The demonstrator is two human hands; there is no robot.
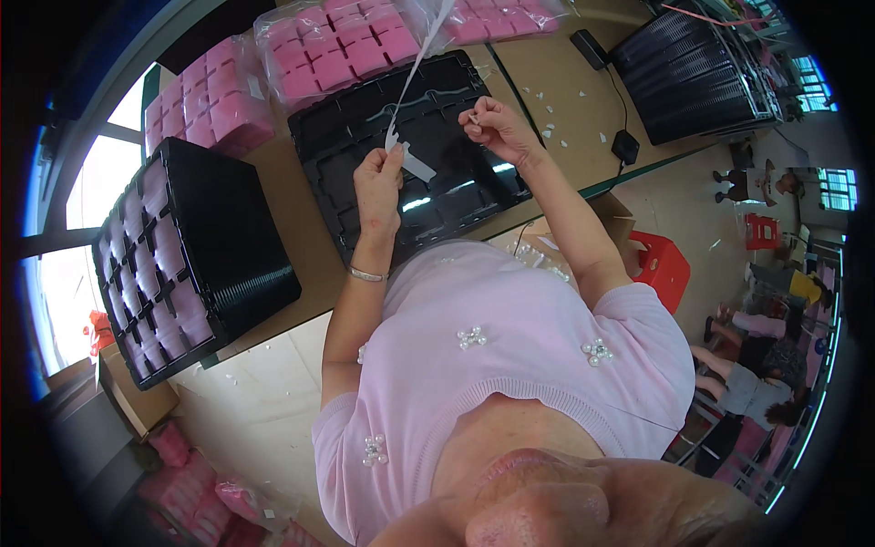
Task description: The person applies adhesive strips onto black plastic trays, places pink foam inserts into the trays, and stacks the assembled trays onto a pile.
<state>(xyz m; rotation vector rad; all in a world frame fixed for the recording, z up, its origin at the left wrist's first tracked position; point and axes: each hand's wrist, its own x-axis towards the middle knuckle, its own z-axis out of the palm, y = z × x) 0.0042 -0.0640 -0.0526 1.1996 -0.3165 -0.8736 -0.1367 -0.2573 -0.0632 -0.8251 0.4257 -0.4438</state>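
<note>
My left hand (378, 189), a bracelet on its wrist, is closed on a long thin white strip (419, 164). The strip runs up from the fingers past the far edge of the table, and a short wider end hangs below. To its right, my right hand (501, 130) is raised with thumb and fingers pinched on a small whitish piece (474, 118), too small to name. Both hands are above a black plastic tray (365, 112) with raised ridges, which lies on the brown tabletop. Neither hand appears to touch the tray.
Clear-wrapped pink foam blocks (337, 46) line the far side. A black crate (228, 246) with pink padded compartments stands at the left; stacked black trays (679, 73) are at the far right. White scraps (550, 109) and a black adapter (591, 49) lie on the table. A red stool (663, 273) stands right.
</note>
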